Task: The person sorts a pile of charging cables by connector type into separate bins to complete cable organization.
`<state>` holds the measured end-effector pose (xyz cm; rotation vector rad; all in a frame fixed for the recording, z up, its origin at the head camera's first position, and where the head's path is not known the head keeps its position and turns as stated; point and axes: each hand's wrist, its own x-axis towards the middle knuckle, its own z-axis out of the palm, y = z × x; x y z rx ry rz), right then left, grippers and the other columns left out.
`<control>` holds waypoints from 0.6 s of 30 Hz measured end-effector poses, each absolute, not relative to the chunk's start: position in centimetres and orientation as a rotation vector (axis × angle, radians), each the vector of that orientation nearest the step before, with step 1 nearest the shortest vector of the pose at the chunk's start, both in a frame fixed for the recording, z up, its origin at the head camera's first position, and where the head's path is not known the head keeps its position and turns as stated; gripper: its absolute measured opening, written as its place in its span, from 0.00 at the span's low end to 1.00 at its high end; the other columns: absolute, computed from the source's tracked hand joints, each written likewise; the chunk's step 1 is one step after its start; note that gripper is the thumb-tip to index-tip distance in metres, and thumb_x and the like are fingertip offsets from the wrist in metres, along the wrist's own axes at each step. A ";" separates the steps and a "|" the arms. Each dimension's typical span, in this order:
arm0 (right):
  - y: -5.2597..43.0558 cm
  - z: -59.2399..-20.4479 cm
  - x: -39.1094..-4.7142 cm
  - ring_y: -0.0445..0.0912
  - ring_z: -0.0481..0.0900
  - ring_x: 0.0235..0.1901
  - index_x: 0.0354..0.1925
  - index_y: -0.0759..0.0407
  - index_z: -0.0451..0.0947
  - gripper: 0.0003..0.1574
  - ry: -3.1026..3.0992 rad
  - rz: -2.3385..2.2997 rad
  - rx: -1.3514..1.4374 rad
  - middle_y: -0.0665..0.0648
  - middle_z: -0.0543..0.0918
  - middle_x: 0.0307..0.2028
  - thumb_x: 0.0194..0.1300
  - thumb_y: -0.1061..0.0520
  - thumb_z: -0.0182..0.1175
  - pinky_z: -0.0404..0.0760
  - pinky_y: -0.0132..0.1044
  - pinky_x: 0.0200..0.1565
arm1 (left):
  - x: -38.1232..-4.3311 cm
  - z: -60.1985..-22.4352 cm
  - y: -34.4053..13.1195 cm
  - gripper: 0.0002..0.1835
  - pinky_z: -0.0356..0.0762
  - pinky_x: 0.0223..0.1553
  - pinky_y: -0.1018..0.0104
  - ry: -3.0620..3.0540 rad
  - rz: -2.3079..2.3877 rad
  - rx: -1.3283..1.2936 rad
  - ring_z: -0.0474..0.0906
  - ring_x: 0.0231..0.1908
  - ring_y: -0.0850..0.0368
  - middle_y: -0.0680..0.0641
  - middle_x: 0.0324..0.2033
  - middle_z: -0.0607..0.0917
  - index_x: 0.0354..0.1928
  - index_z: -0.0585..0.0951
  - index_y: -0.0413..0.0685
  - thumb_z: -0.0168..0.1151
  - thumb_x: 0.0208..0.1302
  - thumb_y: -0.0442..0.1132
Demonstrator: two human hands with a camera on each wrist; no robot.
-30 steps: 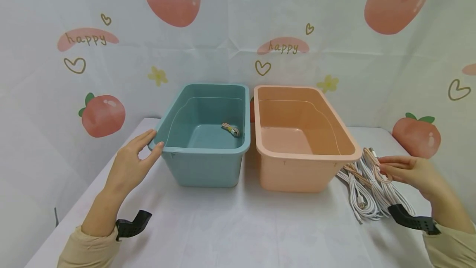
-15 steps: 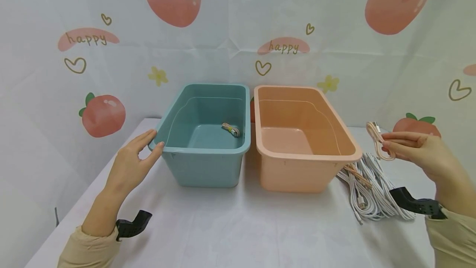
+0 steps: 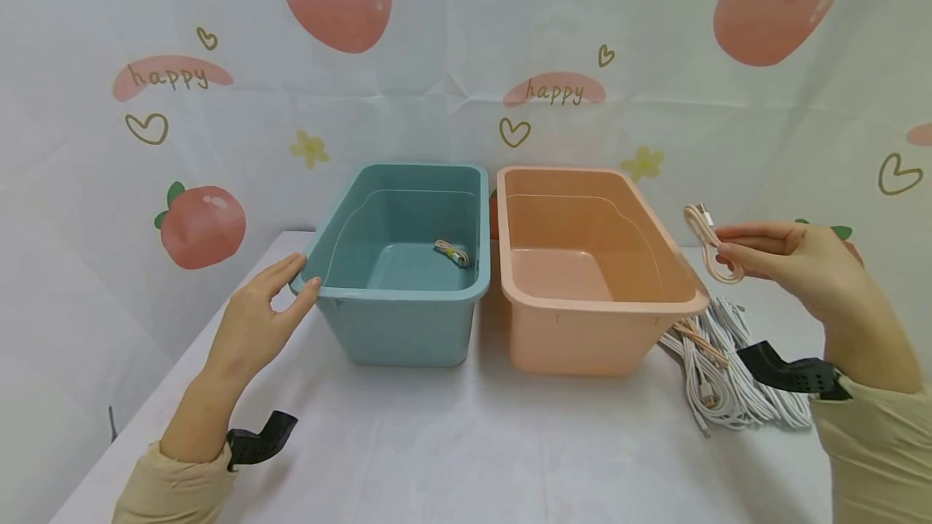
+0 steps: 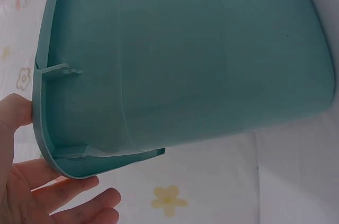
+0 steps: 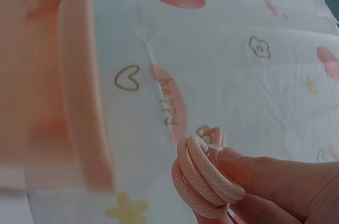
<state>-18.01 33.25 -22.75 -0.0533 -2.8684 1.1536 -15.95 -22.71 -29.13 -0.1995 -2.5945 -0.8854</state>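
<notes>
My right hand (image 3: 790, 261) pinches a coiled pink charging cable (image 3: 703, 229) between thumb and fingers, raised beside the right rim of the peach bin (image 3: 571, 338). In the right wrist view, the braided loops of this cable (image 5: 204, 181) bulge in front of the thumb. With thumb and fingers spread and fairly straight, my left hand (image 3: 255, 318) touches the near left corner of the blue bin (image 3: 404, 330). The left wrist view has the thumb against the rim and fingertips by the corner. Inside the blue bin lies another small bundled pink cable (image 3: 452, 254).
Right of the peach bin is a pile of white cables (image 3: 735, 378), with a pink cable (image 3: 699, 342) among them, partly hidden by the bin. The two bins stand side by side on the white-covered table (image 3: 473, 451). A printed cloth (image 3: 437, 39) hangs behind.
My right hand has lifted the pink cable off the pile, then moved it up and left toward the peach bin's rim. My left hand has stayed at the blue bin's corner.
</notes>
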 end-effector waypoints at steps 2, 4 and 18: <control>32.6 -22.2 -18.2 0.24 0.76 0.36 0.54 0.34 0.75 0.23 -2.876 1.186 -0.041 0.22 0.81 0.30 0.59 0.38 0.59 0.67 0.19 0.37 | -16.0 -29.1 -22.7 0.30 0.65 0.57 0.35 -2.592 -0.889 -0.200 0.63 0.64 0.35 0.36 0.64 0.69 0.65 0.67 0.40 0.51 0.67 0.51; 32.0 -21.8 -18.4 0.25 0.77 0.36 0.52 0.31 0.76 0.21 -2.868 1.220 -0.019 0.24 0.82 0.30 0.60 0.39 0.59 0.67 0.19 0.37 | -16.0 -29.1 -22.7 0.30 0.65 0.58 0.35 -2.590 -0.888 -0.202 0.63 0.64 0.35 0.36 0.64 0.69 0.65 0.67 0.40 0.51 0.67 0.51; 26.0 -18.8 -20.8 0.28 0.81 0.33 0.48 0.39 0.79 0.20 -2.800 1.197 0.197 0.27 0.83 0.29 0.57 0.40 0.62 0.77 0.18 0.37 | -16.1 -29.2 -22.8 0.30 0.65 0.57 0.35 -2.576 -0.878 -0.215 0.64 0.64 0.35 0.35 0.63 0.70 0.64 0.68 0.39 0.52 0.67 0.50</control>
